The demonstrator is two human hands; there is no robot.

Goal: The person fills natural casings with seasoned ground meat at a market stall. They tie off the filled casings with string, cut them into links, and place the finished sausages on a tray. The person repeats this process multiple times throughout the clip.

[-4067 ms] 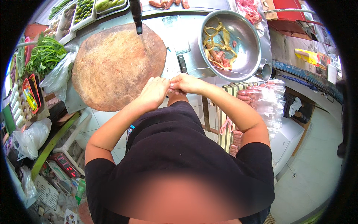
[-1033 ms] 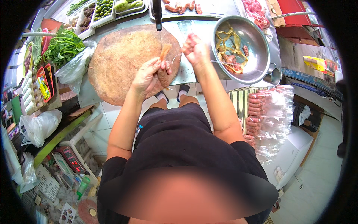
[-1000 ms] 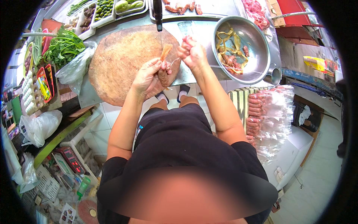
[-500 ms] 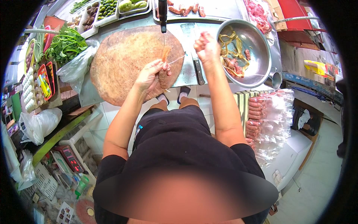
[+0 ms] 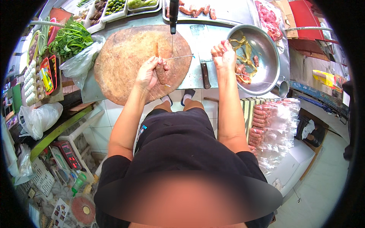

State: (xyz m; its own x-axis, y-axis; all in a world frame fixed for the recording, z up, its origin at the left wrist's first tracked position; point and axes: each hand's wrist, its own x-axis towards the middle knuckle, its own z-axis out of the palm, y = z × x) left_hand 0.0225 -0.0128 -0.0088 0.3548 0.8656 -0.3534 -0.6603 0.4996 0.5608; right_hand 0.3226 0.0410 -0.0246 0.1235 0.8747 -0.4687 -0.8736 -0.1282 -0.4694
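Observation:
My left hand [image 5: 151, 74] is closed around an upright sausage in pale casing [image 5: 162, 74], over the round wooden board [image 5: 121, 49]. A thin string [image 5: 178, 56] runs rightward from it toward my right hand [image 5: 224, 55], which is closed on the string beside the steel bowl [image 5: 266, 45]. In the bowl lie yellowish strips [image 5: 246, 53] and meat pieces [image 5: 241, 70]; more string crosses its lower part. A dark-handled blade [image 5: 205, 75] lies between board and bowl. A black-handled upright object [image 5: 173, 19] stands at the board's back edge.
Greens [image 5: 70, 40], a plastic bag [image 5: 80, 66] and vegetable trays [image 5: 114, 7] line the left and back. A tray of sausages [image 5: 197, 9] and raw meat [image 5: 269, 21] are at the back. Bagged sausages [image 5: 266, 125] rest right of my body; a red digital scale [image 5: 66, 155] is lower left.
Earlier my hands were together near the counter's edge. Since then they separated; my right hand has moved further right toward the bowl, stretching the string, while my left stays over the board with the sausage.

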